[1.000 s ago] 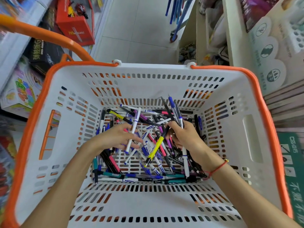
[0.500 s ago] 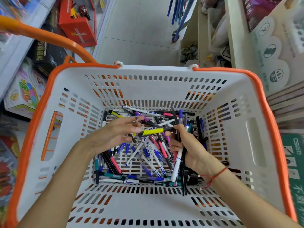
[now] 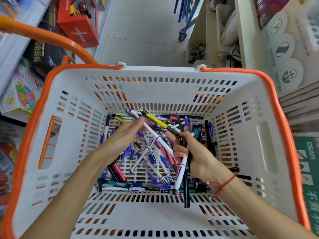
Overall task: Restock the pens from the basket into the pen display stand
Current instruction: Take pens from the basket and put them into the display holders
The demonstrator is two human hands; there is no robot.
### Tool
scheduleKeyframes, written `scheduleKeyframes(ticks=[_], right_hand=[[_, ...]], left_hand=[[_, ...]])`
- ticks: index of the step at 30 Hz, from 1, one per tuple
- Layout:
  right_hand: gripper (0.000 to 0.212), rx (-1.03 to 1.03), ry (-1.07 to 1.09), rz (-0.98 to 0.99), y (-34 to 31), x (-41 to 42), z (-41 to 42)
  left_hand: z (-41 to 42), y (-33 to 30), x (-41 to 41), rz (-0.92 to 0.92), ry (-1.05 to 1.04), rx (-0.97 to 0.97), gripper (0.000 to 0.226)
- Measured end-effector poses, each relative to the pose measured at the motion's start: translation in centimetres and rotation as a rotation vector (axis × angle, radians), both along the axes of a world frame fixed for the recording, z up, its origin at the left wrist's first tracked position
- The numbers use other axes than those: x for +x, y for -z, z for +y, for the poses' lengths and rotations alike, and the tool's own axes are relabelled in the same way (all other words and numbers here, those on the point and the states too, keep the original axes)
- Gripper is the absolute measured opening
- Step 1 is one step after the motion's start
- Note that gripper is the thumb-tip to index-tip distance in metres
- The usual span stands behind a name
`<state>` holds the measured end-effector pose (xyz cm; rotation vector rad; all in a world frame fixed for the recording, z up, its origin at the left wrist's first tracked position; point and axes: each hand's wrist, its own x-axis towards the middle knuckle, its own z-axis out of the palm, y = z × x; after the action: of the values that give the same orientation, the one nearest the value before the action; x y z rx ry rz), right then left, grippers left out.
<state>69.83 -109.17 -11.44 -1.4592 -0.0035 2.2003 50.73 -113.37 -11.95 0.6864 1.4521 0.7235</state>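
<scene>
Two hands are working inside the white basket (image 3: 72, 152) with the orange rim. Dozens of pens (image 3: 151, 163) lie loose and crossed over one another on the basket floor, mainly blue-and-white, with some pink, teal, black and purple.

Right hand (image 3: 195, 156): fingers curled round a small bundle of pens held roughly upright, including a white-and-blue pen (image 3: 181, 171) and a long black pen (image 3: 186, 190) that hang below the palm, with further tips standing above the fingers.

Left hand (image 3: 126, 135): fingertips pinching a white pen (image 3: 155, 135) near its upper end; that pen slants down toward the right hand. A yellow pen (image 3: 156, 120) lies just beyond the fingertips and reaches toward the right hand; whether either hand holds it cannot be determined.

Pen display stand: a pale cardboard unit (image 3: 284, 49) on the shelving at upper right may be it, but this is not confirmed, and no pen slots can be made out.

Assessment: the task appears early. Collection of a handful is under way, nothing is shown placed in a stand, and the bulk of the stock remains in the basket awaiting transfer.
</scene>
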Motion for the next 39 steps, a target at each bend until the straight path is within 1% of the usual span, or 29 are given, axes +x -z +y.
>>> scheduleKeyframes(ticks=[2,3,4,5,6,8,10,12,14,17,18,20,22,24,26,27,29,30,32,35,37,39], right_hand=[[0.037,0.028,-0.012,-0.043,0.0,-0.1,-0.3],[0.03,0.039,-0.018,-0.064,0.0,-0.1,-0.4],[0.022,0.048,-0.022,-0.09,0.0,-0.1,-0.5],[0.018,0.053,-0.024,-0.119,-0.1,-0.1,-0.6],[0.02,0.053,-0.028,-0.146,-0.1,-0.1,-0.7],[0.024,0.061,-0.047,-0.185,-0.1,-0.1,-0.7],[0.025,0.081,-0.121,-0.188,-0.1,-0.1,-0.7],[0.027,0.119,-0.274,-0.161,0.1,-0.1,-0.9],[0.023,0.195,-0.456,-0.144,0.2,-0.1,-1.2],[0.018,0.289,-0.695,-0.152,-0.4,-0.2,-1.3],[0.019,0.314,-0.755,-0.165,-0.6,-0.1,-1.1],[0.026,0.327,-0.832,-0.154,-0.8,0.2,-0.4],[0.029,0.309,-0.891,-0.109,-0.9,0.7,0.4],[0.028,0.296,-0.97,-0.065,-1.0,1.1,0.9],[0.026,0.288,-1.083,-0.025,-1.3,1.5,1.2],[0.026,0.301,-1.164,-0.017,-1.5,1.6,1.2],[0.026,0.331,-1.319,-0.001,-1.9,1.6,1.2],[0.025,0.335,-1.375,0.019,-2.0,1.6,1.2],[0.024,0.336,-1.453,0.052,-2.2,1.5,1.2],[0.024,0.355,-1.503,0.083,-2.4,1.6,1.4],[0.024,0.358,-1.512,0.106,-2.6,1.9,1.8],[0.026,0.351,-1.507,0.128,-2.6,2.1,2.0]], left_hand=[[0.2,0.4,0.6,-0.141,-0.122,0.005,0.056],[0.2,0.6,0.8,-0.196,-0.186,0.001,0.048],[0.4,0.8,1.0,-0.255,-0.253,-0.005,0.035],[0.5,1.0,1.1,-0.283,-0.298,-0.016,0.027],[0.6,1.3,1.1,-0.284,-0.314,-0.033,0.024],[0.6,1.3,0.9,-0.239,-0.286,-0.067,0.025],[0.4,1.2,0.8,-0.207,-0.213,-0.079,0.026],[0.1,1.0,0.8,-0.167,-0.137,-0.06,0.025],[-0.2,0.9,0.9,-0.109,-0.085,-0.027,0.022],[-0.1,1.3,1.0,-0.021,-0.053,-0.026,0.03],[0.1,1.4,1.0,-0.002,-0.08,-0.043,0.032],[0.4,1.6,0.9,0.008,-0.2,-0.086,0.033],[0.4,1.6,0.1,-0.018,-0.349,-0.095,0.028],[0.4,1.8,-0.9,-0.012,-0.451,-0.059,0.022],[0.6,2.3,-1.9,0.036,-0.491,-0.005,0.014],[0.7,2.4,-2.2,0.067,-0.493,0.016,0.013],[1.0,2.4,-2.4,0.084,-0.412,0.051,0.014],[1.0,2.2,-2.3,0.057,-0.327,0.053,0.014],[0.8,1.8,-2.0,0.029,-0.113,0.015,0.02],[0.3,1.3,-1.8,0.146,0.192,-0.065,0.032],[0.0,0.9,-1.8,0.074,0.338,-0.167,0.047],[-0.2,0.5,-1.5,-0.032,0.399,-0.282,0.051]])
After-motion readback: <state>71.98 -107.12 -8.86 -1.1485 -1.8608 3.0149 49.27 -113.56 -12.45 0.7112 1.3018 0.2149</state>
